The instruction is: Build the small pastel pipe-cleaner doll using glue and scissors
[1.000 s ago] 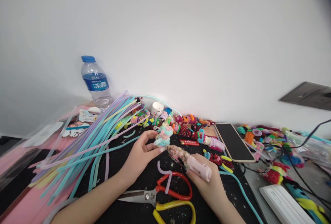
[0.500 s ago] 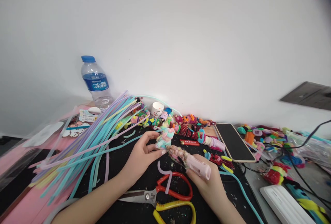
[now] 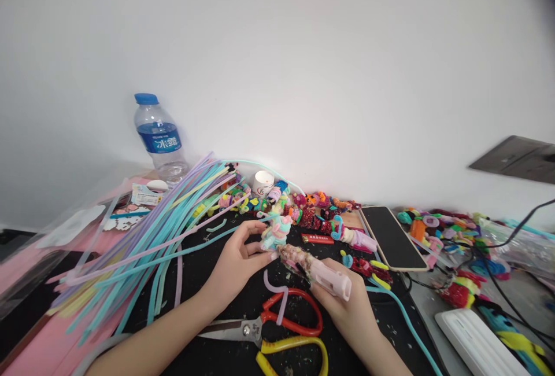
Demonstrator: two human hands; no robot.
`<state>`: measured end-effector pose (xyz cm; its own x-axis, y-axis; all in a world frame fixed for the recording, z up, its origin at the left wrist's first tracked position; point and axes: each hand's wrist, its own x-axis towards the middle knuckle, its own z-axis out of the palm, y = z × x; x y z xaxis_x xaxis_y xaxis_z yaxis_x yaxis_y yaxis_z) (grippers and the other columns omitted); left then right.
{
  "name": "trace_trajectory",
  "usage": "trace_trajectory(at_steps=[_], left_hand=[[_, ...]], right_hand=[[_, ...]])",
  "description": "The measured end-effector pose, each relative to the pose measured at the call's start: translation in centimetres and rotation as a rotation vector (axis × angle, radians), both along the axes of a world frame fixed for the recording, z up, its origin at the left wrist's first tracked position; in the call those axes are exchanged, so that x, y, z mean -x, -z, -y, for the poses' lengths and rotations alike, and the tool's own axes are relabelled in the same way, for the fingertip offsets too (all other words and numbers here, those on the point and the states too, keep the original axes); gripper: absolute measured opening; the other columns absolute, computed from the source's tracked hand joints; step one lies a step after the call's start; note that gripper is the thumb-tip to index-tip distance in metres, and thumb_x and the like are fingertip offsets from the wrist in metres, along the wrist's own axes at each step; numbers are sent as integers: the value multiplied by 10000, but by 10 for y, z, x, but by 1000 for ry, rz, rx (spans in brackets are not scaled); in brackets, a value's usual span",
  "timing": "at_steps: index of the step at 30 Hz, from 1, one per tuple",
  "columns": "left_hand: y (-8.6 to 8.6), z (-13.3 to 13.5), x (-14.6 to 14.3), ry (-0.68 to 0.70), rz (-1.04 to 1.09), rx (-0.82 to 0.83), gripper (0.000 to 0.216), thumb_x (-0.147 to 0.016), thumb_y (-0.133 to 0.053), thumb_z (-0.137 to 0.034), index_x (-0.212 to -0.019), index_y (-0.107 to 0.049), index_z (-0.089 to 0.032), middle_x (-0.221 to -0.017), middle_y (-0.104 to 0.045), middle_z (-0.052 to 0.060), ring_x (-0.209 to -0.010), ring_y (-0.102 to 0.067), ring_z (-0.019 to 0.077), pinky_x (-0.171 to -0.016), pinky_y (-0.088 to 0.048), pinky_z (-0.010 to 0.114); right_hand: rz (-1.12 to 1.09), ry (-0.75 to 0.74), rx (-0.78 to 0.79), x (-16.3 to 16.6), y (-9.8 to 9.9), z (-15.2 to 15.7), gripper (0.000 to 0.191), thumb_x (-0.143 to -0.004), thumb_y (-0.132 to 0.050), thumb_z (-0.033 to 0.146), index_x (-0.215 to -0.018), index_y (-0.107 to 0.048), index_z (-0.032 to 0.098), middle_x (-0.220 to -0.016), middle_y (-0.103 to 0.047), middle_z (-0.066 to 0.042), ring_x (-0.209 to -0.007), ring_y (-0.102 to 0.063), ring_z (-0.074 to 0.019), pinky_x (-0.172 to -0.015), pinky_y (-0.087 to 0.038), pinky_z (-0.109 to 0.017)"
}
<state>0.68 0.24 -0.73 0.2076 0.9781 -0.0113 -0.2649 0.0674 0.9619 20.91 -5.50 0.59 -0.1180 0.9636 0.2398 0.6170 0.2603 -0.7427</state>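
Between the fingertips of my left hand (image 3: pixel 243 254), a small fuzzy pipe-cleaner figure (image 3: pixel 277 231) in mint and pink is held upright. My right hand (image 3: pixel 347 306) is wrapped round a pale pink plastic tool (image 3: pixel 327 277), whose kind I cannot make out. The tool's front part is crusted with brownish fluff, and its tip points at the base of the figure, touching or very close. Below the hands lie scissors (image 3: pixel 247 328) with one red and one yellow handle, blades to the left. A bent lilac pipe cleaner (image 3: pixel 284 306) rests across the red handle.
A bundle of pastel pipe cleaners (image 3: pixel 160 243) spreads over the left side. Behind it a water bottle (image 3: pixel 160 139) leans by the wall. Colourful pipe-cleaner figures (image 3: pixel 316 217), a paper cup (image 3: pixel 263 183), a red packet (image 3: pixel 318 239), a phone (image 3: pixel 394 238) and a white device (image 3: pixel 479 341) lie around.
My right hand and the pink tool have shifted very slightly left. The left hand and the figure hold almost still.
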Motion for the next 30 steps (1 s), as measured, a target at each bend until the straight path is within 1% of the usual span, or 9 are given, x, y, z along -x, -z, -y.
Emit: trace_trajectory(at_steps=[5,11,19,25,30], left_hand=[[1,0,0,4,7,0,380,-646,-705,-98,-950,-525,-237,-1024,-530,-21,-824,-624,118,-768,-491,252],[0,0,0,20,22,29,408,-629,-708,-83,-952,-508,-231,-1025,-498,-23,-803,-616,108,-746,-489,242],[-2,1,-1,26,10,30,406,-624,-720,-118,-946,-495,-221,-1016,-507,-7,-802,-615,129,-735,-493,259],[-2,1,0,-13,-13,20,385,-630,-724,-146,-949,-523,-224,-1027,-541,1,-829,-611,147,-776,-489,289],[-4,1,1,-21,-15,18,392,-640,-722,-146,-967,-521,-227,-1041,-546,1,-874,-607,152,-798,-485,284]], right_hand=[[2,6,-5,1,1,1,215,-791,-546,250,-626,-416,202,-574,-425,44,-509,-413,-114,-481,-316,-222],[33,-6,-39,1,1,0,202,-800,-537,239,-635,-426,202,-583,-438,41,-517,-418,-116,-486,-316,-222],[63,2,-51,3,0,1,213,-794,-549,236,-618,-434,201,-573,-458,39,-510,-432,-116,-478,-325,-222],[46,7,-66,2,-1,0,170,-801,-535,229,-648,-469,196,-579,-477,34,-506,-444,-117,-478,-346,-224],[41,15,-65,0,-1,0,187,-804,-532,234,-640,-451,199,-576,-460,36,-506,-439,-116,-480,-341,-225]])
